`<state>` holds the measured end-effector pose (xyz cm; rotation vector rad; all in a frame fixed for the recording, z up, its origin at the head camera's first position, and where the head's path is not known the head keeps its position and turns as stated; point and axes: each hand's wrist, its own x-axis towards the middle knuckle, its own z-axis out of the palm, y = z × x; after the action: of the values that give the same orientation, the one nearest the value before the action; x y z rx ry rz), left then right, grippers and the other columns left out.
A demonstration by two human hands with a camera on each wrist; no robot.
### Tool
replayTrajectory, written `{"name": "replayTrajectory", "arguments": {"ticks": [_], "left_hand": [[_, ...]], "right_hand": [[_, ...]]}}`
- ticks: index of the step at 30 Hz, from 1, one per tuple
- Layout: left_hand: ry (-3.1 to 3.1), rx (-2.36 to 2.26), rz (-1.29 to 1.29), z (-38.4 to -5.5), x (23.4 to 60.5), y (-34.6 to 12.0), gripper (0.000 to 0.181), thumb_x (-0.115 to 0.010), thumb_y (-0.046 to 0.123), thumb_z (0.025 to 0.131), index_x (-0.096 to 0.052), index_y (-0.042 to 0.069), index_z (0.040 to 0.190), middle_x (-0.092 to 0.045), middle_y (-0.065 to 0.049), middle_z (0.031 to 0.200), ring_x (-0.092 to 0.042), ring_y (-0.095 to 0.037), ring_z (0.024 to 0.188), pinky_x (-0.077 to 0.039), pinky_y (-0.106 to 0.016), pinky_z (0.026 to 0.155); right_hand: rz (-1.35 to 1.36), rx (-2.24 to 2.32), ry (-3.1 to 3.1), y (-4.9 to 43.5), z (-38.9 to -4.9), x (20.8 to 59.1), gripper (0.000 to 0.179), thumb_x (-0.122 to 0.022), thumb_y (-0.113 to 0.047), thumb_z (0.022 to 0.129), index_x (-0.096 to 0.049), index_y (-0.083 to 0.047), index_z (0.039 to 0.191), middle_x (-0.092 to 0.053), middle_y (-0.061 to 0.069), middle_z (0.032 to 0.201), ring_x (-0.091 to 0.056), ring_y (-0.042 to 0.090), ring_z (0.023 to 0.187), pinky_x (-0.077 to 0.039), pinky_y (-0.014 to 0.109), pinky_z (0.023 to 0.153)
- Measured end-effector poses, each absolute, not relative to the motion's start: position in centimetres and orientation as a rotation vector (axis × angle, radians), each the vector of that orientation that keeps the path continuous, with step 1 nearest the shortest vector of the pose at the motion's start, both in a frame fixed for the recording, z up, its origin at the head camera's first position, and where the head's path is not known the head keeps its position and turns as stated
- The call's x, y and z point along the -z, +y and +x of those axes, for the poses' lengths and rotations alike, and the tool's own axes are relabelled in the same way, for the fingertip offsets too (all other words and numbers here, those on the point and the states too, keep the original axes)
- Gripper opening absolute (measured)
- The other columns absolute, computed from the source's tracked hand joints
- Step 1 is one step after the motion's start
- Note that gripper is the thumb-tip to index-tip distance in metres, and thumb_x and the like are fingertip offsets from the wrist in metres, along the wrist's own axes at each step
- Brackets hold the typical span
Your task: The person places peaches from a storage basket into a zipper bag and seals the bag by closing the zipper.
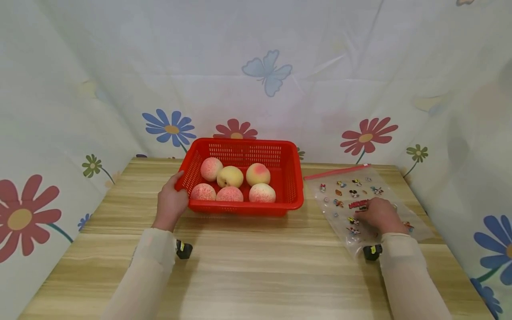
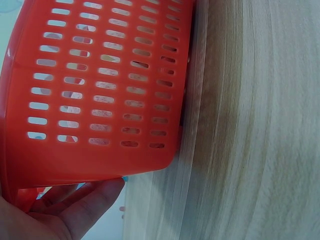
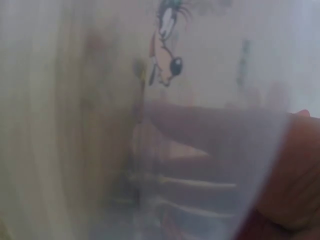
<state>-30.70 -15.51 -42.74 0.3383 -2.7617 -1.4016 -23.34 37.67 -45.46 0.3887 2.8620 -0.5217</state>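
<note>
A red plastic basket (image 1: 294, 178) with slotted walls stands on the table and holds several peaches (image 1: 230, 177), pink and pale yellow. My left hand (image 1: 172, 202) grips its left end; in the left wrist view, the fingers (image 2: 95, 205) bend around the rim beside the slotted wall. To the right lies a clear zip bag (image 1: 340, 191) with cartoon prints and a red slider strip along its far edge. My right hand (image 1: 380, 214) pinches the bag near its middle. Close up in the right wrist view, the film blurs and partly covers the fingers (image 3: 185, 130).
The wooden table (image 1: 272, 266) stretches in front of the basket. A flowered cloth (image 1: 224, 98) hangs right behind the table and along both sides. Small black wrist cameras (image 1: 184, 250) sit beneath both cuffs.
</note>
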Motion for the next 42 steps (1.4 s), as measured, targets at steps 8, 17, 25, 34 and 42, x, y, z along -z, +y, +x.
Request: {"name": "replayTrajectory", "arguments": {"ticks": [8, 17, 25, 34, 42], "left_hand": [[-2.760, 1.400, 0.334, -30.6, 42.7, -15.5, 0.067, -0.039, 0.006, 0.092, -0.025, 0.024, 0.155, -0.036, -0.016, 0.154, -0.050, -0.038, 0.119, -0.053, -0.051, 0.093], [-2.757, 1.403, 0.324, -30.7, 42.8, -15.5, 0.067, -0.040, 0.007, 0.092, -0.025, 0.024, 0.155, -0.036, -0.016, 0.154, -0.050, -0.038, 0.119, -0.052, -0.051, 0.093], [-2.763, 1.390, 0.320, -30.8, 42.9, -15.6, 0.067, -0.039, 0.007, 0.092, -0.024, 0.024, 0.155, -0.036, -0.017, 0.153, -0.050, -0.038, 0.120, -0.052, -0.052, 0.094], [-2.760, 1.394, 0.304, -30.7, 43.0, -15.6, 0.067, -0.039, 0.007, 0.091, -0.024, 0.023, 0.155, -0.036, -0.017, 0.153, -0.049, -0.039, 0.121, -0.051, -0.053, 0.096], [-2.760, 1.422, 0.327, -30.7, 42.7, -15.5, 0.068, -0.039, 0.006, 0.091, -0.023, 0.024, 0.155, -0.034, -0.017, 0.155, -0.048, -0.039, 0.123, -0.050, -0.053, 0.096]], "right_hand": [[0.346, 0.572, 2.831, 38.1, -23.1, 45.1, 0.032, -0.072, -0.028, 0.085, -0.069, 0.003, 0.092, -0.065, 0.011, 0.079, -0.053, 0.022, 0.065, -0.045, 0.031, 0.051], [0.312, 0.551, 2.829, 38.7, -22.9, 45.0, 0.051, -0.073, -0.031, 0.084, -0.064, 0.008, 0.115, -0.064, 0.026, 0.109, -0.057, 0.028, 0.081, -0.051, 0.038, 0.066], [0.343, 0.546, 2.812, 39.2, -22.9, 45.0, 0.060, -0.074, -0.031, 0.083, -0.058, 0.012, 0.121, -0.061, 0.029, 0.116, -0.057, 0.031, 0.087, -0.052, 0.046, 0.076], [0.337, 0.574, 2.811, 39.2, -22.4, 44.1, 0.059, -0.073, -0.032, 0.084, -0.057, 0.010, 0.123, -0.060, 0.029, 0.117, -0.056, 0.035, 0.093, -0.053, 0.046, 0.075], [0.363, 0.534, 2.819, 39.3, -22.7, 42.3, 0.070, -0.070, -0.037, 0.087, -0.048, 0.011, 0.133, -0.047, 0.036, 0.133, -0.049, 0.047, 0.111, -0.047, 0.061, 0.091]]}}
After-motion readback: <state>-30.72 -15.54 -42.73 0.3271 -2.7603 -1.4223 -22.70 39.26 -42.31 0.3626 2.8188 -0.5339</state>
